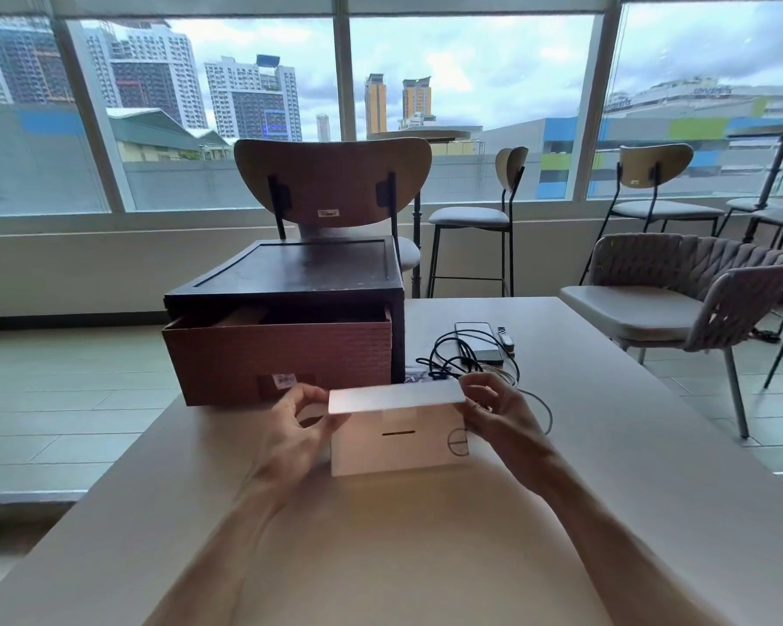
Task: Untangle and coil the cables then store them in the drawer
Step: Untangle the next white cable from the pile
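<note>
Both hands are clamped on a white box (396,445): my left hand (297,422) pinches one end of its top, my right hand (493,411) the other. Behind it the cables (446,367) lie tangled on the bench (606,445), none coiled. The drawer (276,350) stands part open just beside them. I judge nothing done yet: untangling, coiling and storing all remain.

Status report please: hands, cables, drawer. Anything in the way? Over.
Left hand and right hand both hold white box by its ends. Cables tangled on table behind it, untouched. Drawer partly open. Box sits between hands and cables.
</note>
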`<action>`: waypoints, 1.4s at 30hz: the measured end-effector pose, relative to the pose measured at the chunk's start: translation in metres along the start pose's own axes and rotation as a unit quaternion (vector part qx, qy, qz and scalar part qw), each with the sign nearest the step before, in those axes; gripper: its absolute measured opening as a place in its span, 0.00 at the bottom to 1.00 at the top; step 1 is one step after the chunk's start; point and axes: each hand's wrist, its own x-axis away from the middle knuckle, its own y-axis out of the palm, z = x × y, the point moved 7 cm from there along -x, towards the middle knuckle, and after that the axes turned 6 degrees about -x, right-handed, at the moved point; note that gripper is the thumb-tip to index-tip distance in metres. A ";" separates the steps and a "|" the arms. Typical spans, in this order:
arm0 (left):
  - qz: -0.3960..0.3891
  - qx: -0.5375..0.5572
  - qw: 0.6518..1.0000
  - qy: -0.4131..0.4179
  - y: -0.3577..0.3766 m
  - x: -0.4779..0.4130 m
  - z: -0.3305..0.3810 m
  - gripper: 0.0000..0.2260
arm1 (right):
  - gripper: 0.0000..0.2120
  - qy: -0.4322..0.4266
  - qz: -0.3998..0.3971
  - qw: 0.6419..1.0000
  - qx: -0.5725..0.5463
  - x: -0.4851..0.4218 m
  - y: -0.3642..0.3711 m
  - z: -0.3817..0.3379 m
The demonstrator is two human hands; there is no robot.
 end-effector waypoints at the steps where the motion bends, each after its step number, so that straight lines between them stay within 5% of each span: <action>1: 0.001 0.012 1.000 0.002 -0.001 -0.001 0.000 0.12 | 0.10 0.006 -0.006 1.000 -0.006 0.001 0.002 0.000; 5: -0.036 0.004 0.999 0.028 0.004 0.003 0.008 0.10 | 0.10 0.017 -0.028 0.999 -0.001 0.005 0.009 -0.002; 10: -0.155 -0.006 0.988 0.003 0.021 0.017 0.016 0.18 | 0.13 0.016 -0.007 1.000 -0.008 0.009 0.013 -0.005; 18: -0.025 0.268 0.952 -0.148 0.025 0.017 0.010 0.21 | 0.19 0.055 -0.024 0.969 -0.240 0.008 0.037 -0.013; 21: -0.019 0.299 0.946 -0.123 0.028 0.019 0.021 0.30 | 0.31 0.047 -0.037 0.964 -0.259 0.010 0.048 -0.015; 24: -0.068 0.287 0.954 -0.048 0.029 0.020 0.037 0.40 | 0.29 0.030 0.012 0.972 -0.235 0.012 0.043 -0.020; 28: -0.090 0.244 0.964 -0.046 0.032 0.018 0.043 0.27 | 0.25 0.004 0.069 0.982 -0.176 0.012 0.033 -0.023; 31: -0.161 0.103 0.980 -0.044 0.039 0.014 0.044 0.15 | 0.24 -0.023 0.122 0.986 -0.114 0.007 0.027 -0.025; 35: -0.205 0.014 0.979 0.006 0.054 0.003 0.063 0.23 | 0.22 -0.077 0.150 0.986 -0.023 -0.002 0.039 -0.041; 42: -0.094 0.057 0.990 0.092 0.055 -0.042 0.105 0.19 | 0.12 -0.156 0.149 0.976 -0.005 -0.033 0.062 -0.091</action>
